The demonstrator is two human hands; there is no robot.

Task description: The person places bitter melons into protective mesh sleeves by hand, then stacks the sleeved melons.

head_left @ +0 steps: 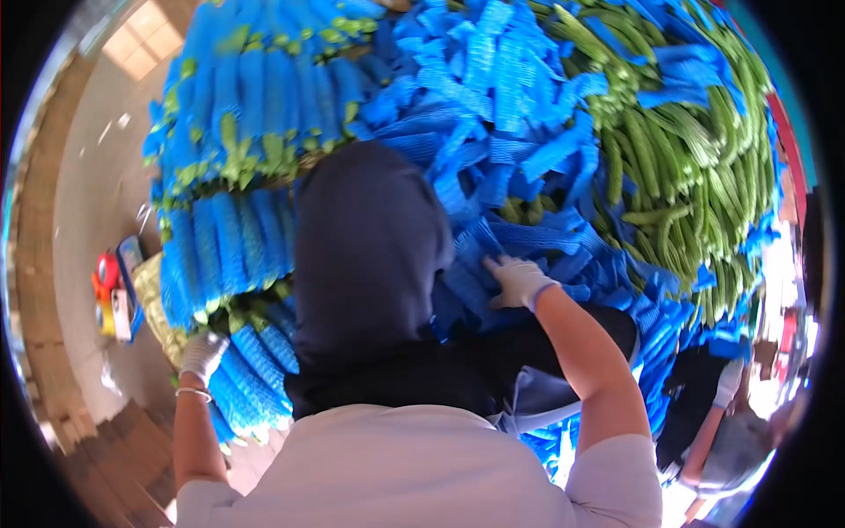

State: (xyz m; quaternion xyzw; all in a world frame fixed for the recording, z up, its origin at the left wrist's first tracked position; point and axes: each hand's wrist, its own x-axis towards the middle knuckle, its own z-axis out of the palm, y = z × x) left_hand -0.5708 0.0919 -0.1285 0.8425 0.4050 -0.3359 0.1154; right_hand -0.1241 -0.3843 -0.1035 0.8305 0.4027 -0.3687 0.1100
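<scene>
a pale concrete floor (92,189) shows at the left edge of the head view, with stacked brown cardboard (35,290) along the wall and a small red and blue object (113,295) lying on the ground. most of the frame is filled by produce: a loose heap of blue foam net sleeves (493,97) in the middle, bare green vegetables (678,167) piled to the right, and at left neat rows of sleeved vegetables (238,150) laid side by side, seemingly so the netting cushions each one.

from the same view, a dark hood (365,264) and pale shirt (396,466) block the centre. the right hand (519,282), in a white glove, rests on the sleeve heap just beside the hood, fingers bent down and pressed into the netting; whether they actually pinch a sleeve cannot be told, since the tips are buried. the left hand (204,354), also gloved and with a thin bracelet (194,394) at the wrist, is at the lower edge of the stacked rows, touching the end of a sleeved bundle (255,378). its fingers curl loosely, and whether it grips is unclear.

at lower right another person's gloved hand (729,380) and arm appear near the edge of the pile, apart from both of these hands.
</scene>
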